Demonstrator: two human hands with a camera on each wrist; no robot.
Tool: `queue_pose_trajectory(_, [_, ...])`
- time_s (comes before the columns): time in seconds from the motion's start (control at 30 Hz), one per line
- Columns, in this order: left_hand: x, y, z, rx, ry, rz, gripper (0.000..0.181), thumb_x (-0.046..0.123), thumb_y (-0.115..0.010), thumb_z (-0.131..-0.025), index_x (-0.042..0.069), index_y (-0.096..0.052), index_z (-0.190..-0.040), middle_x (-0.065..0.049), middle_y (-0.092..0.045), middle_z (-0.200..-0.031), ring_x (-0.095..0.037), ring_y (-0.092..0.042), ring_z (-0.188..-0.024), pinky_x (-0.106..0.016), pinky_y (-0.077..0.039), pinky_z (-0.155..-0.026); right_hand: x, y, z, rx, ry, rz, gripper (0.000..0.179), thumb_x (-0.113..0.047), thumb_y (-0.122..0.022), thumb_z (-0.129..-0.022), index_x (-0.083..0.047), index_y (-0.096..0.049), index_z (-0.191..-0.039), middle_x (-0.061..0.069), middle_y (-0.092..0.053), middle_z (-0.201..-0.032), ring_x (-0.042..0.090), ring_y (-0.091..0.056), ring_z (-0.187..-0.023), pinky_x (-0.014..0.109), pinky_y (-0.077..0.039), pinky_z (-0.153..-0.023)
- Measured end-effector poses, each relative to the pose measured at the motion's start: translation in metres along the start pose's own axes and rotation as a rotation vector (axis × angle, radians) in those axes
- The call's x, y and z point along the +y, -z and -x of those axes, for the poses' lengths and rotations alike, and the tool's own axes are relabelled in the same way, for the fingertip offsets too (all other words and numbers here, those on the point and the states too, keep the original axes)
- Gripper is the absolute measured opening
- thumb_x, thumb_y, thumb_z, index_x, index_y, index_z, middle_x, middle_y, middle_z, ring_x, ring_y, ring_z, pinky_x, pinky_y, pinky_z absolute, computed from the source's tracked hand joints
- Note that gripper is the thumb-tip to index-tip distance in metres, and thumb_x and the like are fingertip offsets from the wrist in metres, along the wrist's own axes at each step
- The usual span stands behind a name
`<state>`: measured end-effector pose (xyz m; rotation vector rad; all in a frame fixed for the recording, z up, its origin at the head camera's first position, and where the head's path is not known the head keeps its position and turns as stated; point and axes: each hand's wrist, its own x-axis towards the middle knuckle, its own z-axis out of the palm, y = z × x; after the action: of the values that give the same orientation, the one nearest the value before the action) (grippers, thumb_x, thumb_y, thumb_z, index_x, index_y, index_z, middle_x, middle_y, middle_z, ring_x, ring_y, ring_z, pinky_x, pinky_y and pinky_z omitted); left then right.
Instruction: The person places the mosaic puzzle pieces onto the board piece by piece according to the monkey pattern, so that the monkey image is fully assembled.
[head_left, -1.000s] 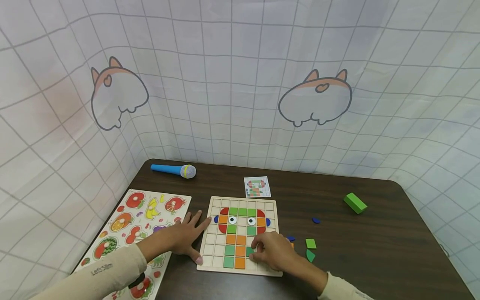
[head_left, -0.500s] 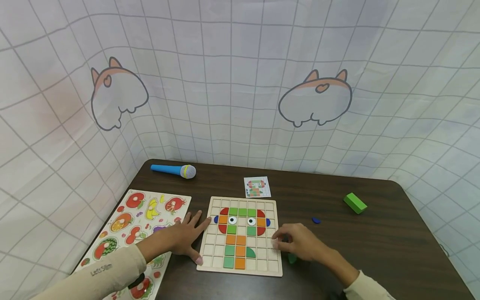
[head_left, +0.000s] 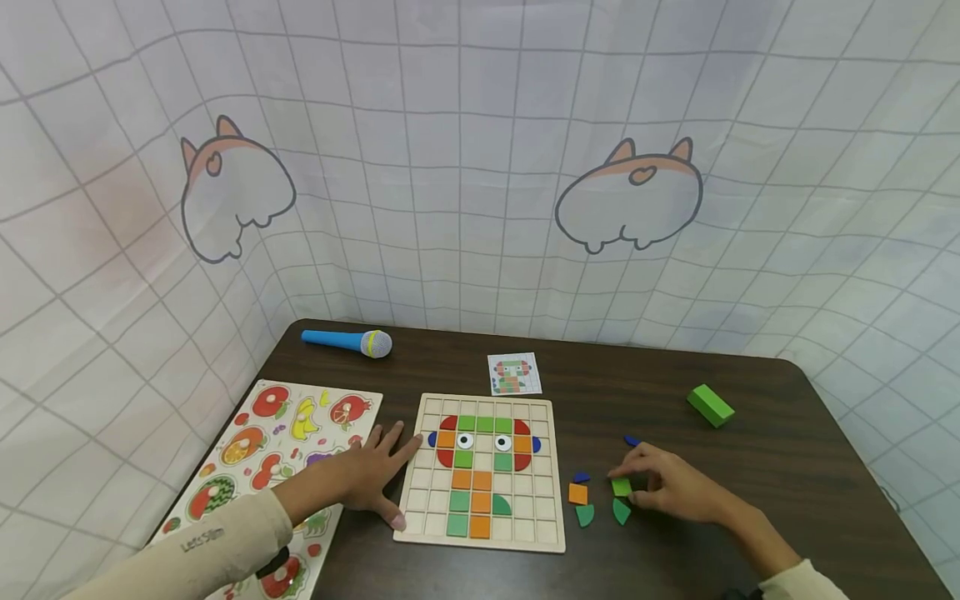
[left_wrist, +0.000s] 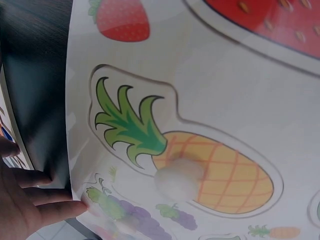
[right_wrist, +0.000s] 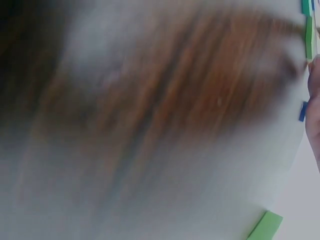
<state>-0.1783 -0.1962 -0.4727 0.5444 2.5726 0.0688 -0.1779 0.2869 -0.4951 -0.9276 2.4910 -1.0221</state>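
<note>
A wooden grid board [head_left: 442, 543] holds flat coloured tiles arranged as a figure with two round eyes. A dark green quarter-circle tile [head_left: 500, 504] sits in its lower part. My left hand [head_left: 372, 477] rests with spread fingers at the board's left edge. To the right of the board, my right hand [head_left: 675, 485] pinches a light green square tile [head_left: 621, 487] between thumb and fingers, low over the table. Close by lie an orange square tile [head_left: 577, 494], quarter-circle tiles [head_left: 585, 515] and blue half-round tiles [head_left: 581, 477]. The right wrist view is mostly blurred.
A fruit puzzle board [head_left: 247, 417] lies under my left forearm, its pineapple piece [left_wrist: 215, 170] large in the left wrist view. Behind the grid board is a printed pattern card [head_left: 514, 374]. A toy microphone [head_left: 348, 342] and a green block [head_left: 710, 406] stand farther out.
My right hand has let go of the green quarter-circle tile on the board and moved right to the light green square tile. The left hand stays in place.
</note>
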Motion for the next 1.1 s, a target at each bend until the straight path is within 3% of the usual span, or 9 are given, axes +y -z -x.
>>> queue_pose_trajectory(0.23, [0.0003,0.0014,0.0009,-0.004,-0.003,0.011,0.121,0.070,-0.078,-0.066,0.018,-0.021,-0.160,-0.024,-0.015,-0.166,-0.053,-0.018,-0.149,-0.069,-0.029,-0.111,0.0001,0.0025,-0.0002,-0.029,-0.012,0.027,0.035,-0.027,-0.073,-0.093,-0.007,-0.072,-0.121,0.006,-0.057,-0.114,0.000,-0.052,-0.073,0.021,-0.050,-0.063])
queue_pose_trajectory(1.1, [-0.0006,0.0006,-0.0004,-0.010,-0.007,0.020,0.123,0.071,-0.078,-0.066,0.019,-0.020,-0.161,-0.024,-0.014,-0.166,-0.054,-0.017,-0.149,-0.070,-0.029,-0.111,0.0077,0.0024,-0.0065,0.024,-0.057,0.101,0.042,-0.023,-0.075,-0.091,-0.006,-0.067,-0.128,-0.001,-0.056,-0.096,0.000,-0.044,-0.066,0.020,-0.042,-0.058])
